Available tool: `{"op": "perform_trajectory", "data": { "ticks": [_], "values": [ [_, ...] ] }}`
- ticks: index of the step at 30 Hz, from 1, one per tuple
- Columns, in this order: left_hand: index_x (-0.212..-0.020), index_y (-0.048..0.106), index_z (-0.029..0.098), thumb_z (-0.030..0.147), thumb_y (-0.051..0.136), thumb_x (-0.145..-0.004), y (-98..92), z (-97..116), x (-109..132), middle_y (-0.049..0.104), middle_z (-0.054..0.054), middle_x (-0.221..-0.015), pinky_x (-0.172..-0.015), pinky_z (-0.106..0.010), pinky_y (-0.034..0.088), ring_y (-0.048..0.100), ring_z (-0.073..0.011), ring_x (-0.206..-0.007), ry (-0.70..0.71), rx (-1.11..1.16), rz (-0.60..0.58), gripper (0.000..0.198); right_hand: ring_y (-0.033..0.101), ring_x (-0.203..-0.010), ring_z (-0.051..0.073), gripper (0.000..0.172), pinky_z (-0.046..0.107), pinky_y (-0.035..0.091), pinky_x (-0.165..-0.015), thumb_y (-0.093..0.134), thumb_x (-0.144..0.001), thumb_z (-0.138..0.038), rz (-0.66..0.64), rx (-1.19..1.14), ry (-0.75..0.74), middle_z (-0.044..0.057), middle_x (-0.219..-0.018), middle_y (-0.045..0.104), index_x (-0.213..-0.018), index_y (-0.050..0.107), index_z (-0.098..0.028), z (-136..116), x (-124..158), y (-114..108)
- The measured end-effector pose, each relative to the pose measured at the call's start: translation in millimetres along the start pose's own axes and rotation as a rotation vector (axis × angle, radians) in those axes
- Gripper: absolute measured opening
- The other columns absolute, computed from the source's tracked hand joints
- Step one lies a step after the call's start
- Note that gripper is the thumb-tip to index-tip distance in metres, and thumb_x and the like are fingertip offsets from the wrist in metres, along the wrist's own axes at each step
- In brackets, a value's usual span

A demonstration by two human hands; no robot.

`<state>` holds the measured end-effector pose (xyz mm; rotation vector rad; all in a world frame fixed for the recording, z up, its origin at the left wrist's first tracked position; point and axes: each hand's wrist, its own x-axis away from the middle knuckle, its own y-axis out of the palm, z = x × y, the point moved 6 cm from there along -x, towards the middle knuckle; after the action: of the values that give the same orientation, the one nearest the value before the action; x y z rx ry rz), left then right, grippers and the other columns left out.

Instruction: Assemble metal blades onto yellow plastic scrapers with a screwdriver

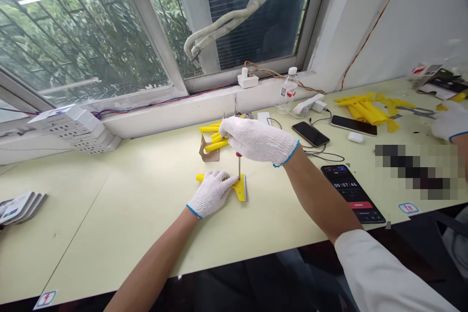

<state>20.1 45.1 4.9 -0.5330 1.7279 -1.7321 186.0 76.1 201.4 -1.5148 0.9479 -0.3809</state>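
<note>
A yellow scraper [240, 191] lies flat on the table, its metal blade edge facing right and its handle end sticking out to the left. My left hand [211, 192], in a white knit glove, is closed over the handle and presses it down. Above it, my gloved right hand [259, 139] grips a screwdriver [239, 166] with a red handle mostly covered by the fingers. The shaft stands upright, with its tip at the scraper head. Just behind, several yellow handles [216, 146] lie next to a bent piece of brown cardboard [209, 155].
On the right are phones, one running a timer [353, 192], cables, a water bottle [288, 88] and a pile of yellow parts [365, 107]. A co-worker's gloved hand [451, 121] shows at the right edge. White boxes [82, 129] stand stacked by the window; flat packs [22, 207] lie left.
</note>
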Motion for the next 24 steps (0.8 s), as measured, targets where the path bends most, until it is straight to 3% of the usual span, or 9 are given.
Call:
{"op": "perform_trajectory", "data": {
  "ticks": [5,8,11,14,20,24],
  "values": [
    [-0.159,0.058,0.03,0.022,0.037,-0.113,-1.6,1,0,0.068,-0.012,-0.127,-0.097,-0.051,0.047,0.06,-0.0309,-0.108,0.008,-0.004,-0.002,0.051,0.058,-0.095,0.015,0.025,0.028,0.042,-0.085,0.056,-0.09,-0.011,0.043,-0.153,-0.067,0.01,-0.116,0.069,-0.114,0.063,-0.014,1,5,-6],
    [-0.157,0.059,0.031,0.024,0.036,-0.114,-2.6,2,0,0.068,-0.013,-0.125,-0.099,-0.052,0.047,0.06,-0.0312,-0.109,0.003,0.0,0.001,0.05,0.059,-0.082,0.013,0.015,0.028,0.043,-0.075,0.063,-0.096,-0.031,0.137,-0.17,-0.014,0.007,-0.098,0.071,-0.101,0.063,-0.017,10,3,-5],
    [-0.157,0.06,0.031,0.024,0.036,-0.113,-1.9,2,0,0.068,-0.013,-0.124,-0.099,-0.052,0.047,0.06,-0.0312,-0.109,0.003,-0.009,-0.001,0.05,0.06,-0.073,0.008,0.035,0.028,0.044,-0.067,0.063,-0.098,-0.057,0.217,-0.28,-0.043,0.005,-0.085,0.07,-0.089,0.063,-0.023,17,1,-3],
    [-0.157,0.06,0.031,0.023,0.036,-0.113,-0.6,1,-1,0.068,-0.013,-0.124,-0.098,-0.052,0.047,0.06,-0.0314,-0.108,0.004,-0.017,-0.006,0.05,0.064,-0.074,0.006,0.043,0.028,0.047,-0.065,0.063,-0.094,-0.068,0.227,-0.364,-0.139,0.004,-0.087,0.072,-0.09,0.068,-0.025,15,1,-3],
    [-0.156,0.06,0.033,0.023,0.038,-0.111,-1.1,1,-1,0.067,-0.013,-0.123,-0.097,-0.052,0.048,0.06,-0.0311,-0.107,-0.003,-0.002,-0.006,0.051,0.07,-0.075,0.005,0.048,0.023,0.047,-0.059,0.063,-0.092,-0.072,0.265,-0.44,-0.062,0.002,-0.071,0.066,-0.083,0.065,-0.026,16,0,-3],
    [-0.156,0.06,0.031,0.024,0.036,-0.113,-1.5,2,0,0.067,-0.013,-0.125,-0.097,-0.051,0.048,0.06,-0.0308,-0.108,0.005,0.008,-0.005,0.05,0.069,-0.077,0.007,0.042,0.026,0.048,-0.063,0.067,-0.089,-0.065,0.218,-0.433,-0.126,0.004,-0.078,0.071,-0.079,0.066,-0.025,13,1,0]
  ]
}}
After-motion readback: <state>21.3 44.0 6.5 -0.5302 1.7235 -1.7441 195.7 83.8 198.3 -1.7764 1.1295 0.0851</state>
